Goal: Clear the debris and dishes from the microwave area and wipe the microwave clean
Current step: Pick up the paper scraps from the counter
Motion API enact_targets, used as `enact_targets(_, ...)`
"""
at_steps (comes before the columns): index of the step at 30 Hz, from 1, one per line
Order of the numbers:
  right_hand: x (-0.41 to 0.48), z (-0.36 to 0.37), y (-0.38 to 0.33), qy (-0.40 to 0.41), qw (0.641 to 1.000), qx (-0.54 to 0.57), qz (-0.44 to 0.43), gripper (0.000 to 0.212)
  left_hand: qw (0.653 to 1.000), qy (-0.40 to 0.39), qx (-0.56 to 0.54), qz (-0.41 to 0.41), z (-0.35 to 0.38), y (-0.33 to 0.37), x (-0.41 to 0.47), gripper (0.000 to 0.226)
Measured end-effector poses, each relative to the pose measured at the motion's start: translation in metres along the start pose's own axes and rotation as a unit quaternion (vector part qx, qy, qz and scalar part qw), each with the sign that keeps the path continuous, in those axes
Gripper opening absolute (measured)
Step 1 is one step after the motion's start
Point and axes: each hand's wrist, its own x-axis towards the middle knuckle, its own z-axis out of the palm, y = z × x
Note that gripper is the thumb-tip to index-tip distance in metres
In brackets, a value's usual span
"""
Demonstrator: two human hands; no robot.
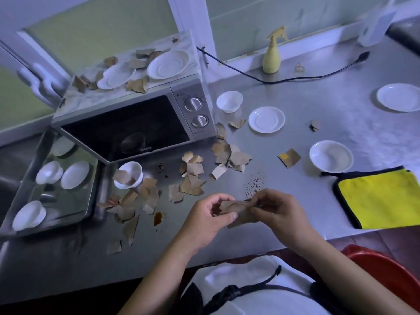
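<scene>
While both hands meet low over the counter, left hand and right hand each pinch one end of a held wad of brown scraps, fingers curled round it. Loose scraps litter the counter before the microwave and its top, around two white plates. White cup near the door holds one scrap. Yellow cloth lies right; spray bottle stands by the wall.

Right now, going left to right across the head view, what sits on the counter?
Steel tray holding white bowls → grey microwave → small white saucer → white round bowl → yellow black-edged cloth.
</scene>
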Motion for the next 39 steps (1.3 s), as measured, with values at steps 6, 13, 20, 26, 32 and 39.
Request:
enact_targets(6, -0.001, -0.015, 0.003, 0.029, 0.988, 0.140, 0.051, 0.032, 1.000, -0.013, -0.027, 0.001, 0.011, 0.008, 0.014, 0.026)
enact_targets(13, -0.013, -0.036, 0.019, 0.053, 0.987, 0.135, 0.065, 0.009, 0.994, -0.106, -0.013, -0.019, 0.032, 0.015, 0.036, 0.026)
enact_targets(20, -0.044, -0.075, 0.045, 0.243, 0.948, 0.162, 0.129, 0.015, 0.995, -0.068, 0.049, -0.048, 0.062, 0.008, 0.124, 0.003)
enact_targets(26, -0.084, -0.096, 0.055, 0.344, 0.901, 0.229, 0.136, 0.035, 0.945, -0.082, 0.314, 0.021, 0.126, 0.004, 0.239, 0.044)
enact_targets(32, -0.112, -0.107, 0.055, 0.411, 0.877, 0.217, 0.123, 0.033, 0.870, -0.115, 0.475, 0.063, 0.171, 0.012, 0.296, 0.071)
enact_targets(39, -0.127, -0.110, 0.063, 0.438, 0.859, 0.226, 0.136, 0.024, 0.874, -0.119, 0.467, 0.062, 0.173, 0.006, 0.306, 0.050)
